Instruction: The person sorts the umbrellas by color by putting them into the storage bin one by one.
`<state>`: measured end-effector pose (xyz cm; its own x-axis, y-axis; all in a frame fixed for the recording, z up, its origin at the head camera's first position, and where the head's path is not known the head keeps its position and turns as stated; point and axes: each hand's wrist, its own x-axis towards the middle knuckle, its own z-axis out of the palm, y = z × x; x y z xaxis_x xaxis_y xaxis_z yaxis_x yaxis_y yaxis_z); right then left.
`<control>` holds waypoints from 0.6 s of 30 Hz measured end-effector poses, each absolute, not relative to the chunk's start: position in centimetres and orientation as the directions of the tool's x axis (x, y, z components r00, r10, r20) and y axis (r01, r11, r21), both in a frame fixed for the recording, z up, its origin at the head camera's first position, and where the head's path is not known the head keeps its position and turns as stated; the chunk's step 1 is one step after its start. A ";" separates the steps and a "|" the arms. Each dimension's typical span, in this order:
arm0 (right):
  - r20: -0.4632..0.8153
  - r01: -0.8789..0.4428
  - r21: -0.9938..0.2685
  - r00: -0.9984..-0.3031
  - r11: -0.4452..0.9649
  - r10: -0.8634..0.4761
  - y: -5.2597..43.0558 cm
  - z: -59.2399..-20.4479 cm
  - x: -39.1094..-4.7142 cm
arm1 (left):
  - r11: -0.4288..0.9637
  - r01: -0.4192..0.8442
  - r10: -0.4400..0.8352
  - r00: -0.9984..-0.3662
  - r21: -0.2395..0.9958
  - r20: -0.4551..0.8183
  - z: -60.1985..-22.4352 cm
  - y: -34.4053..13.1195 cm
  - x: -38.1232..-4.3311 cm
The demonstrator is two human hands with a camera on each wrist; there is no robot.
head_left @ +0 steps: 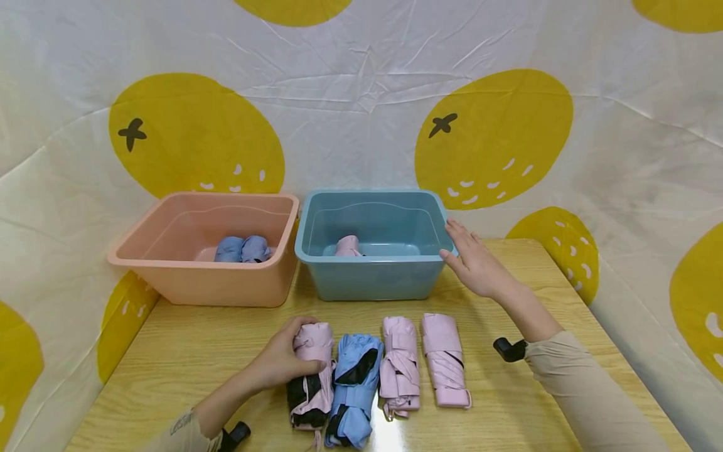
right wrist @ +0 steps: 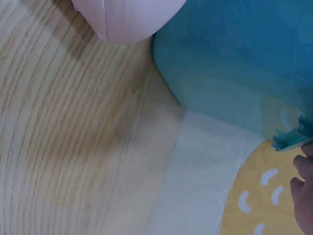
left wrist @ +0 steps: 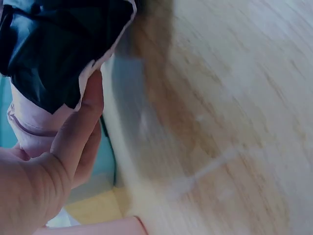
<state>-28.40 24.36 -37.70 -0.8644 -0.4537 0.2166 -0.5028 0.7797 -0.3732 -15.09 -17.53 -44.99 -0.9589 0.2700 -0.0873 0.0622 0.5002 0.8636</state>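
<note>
My left hand [head_left: 280,356] holds a folded pink umbrella [head_left: 316,342] at the left end of a row on the table, thumb over its top side. Black cloth shows on that umbrella [left wrist: 54,49] in the left wrist view. Just right of it lies a folded blue umbrella [head_left: 357,376] with black patches. Two more pink umbrellas, one at the middle right [head_left: 400,351] and one at the far right [head_left: 443,348], complete the row. At the right rim of the blue bin [head_left: 373,280], my right hand [head_left: 479,265] touches with fingers extended and holds no umbrella.
A pink bin [head_left: 220,287] stands left of the blue one, with two blue umbrellas [head_left: 229,249] inside. One pink umbrella [head_left: 348,245] lies in the blue bin. Behind both bins hangs a fruit-print cloth [head_left: 350,144]. The wooden table [head_left: 181,351] extends in front.
</note>
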 end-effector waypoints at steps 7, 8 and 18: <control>0.235 -0.514 -0.370 -0.858 0.774 -0.457 24.3 -37.6 -28.3 | 0.453 0.117 0.241 -0.970 0.884 0.004 -44.2 -17.8 -14.5; 0.235 -0.514 -0.369 -0.858 0.775 -0.457 24.3 -37.6 -28.3 | 0.446 0.134 0.244 -0.969 0.885 0.024 -44.0 -17.9 -14.4; 0.237 -0.513 -0.368 -0.858 0.775 -0.455 24.2 -37.6 -28.2 | 0.393 0.331 0.239 -0.938 0.858 0.252 -40.6 -18.1 -15.0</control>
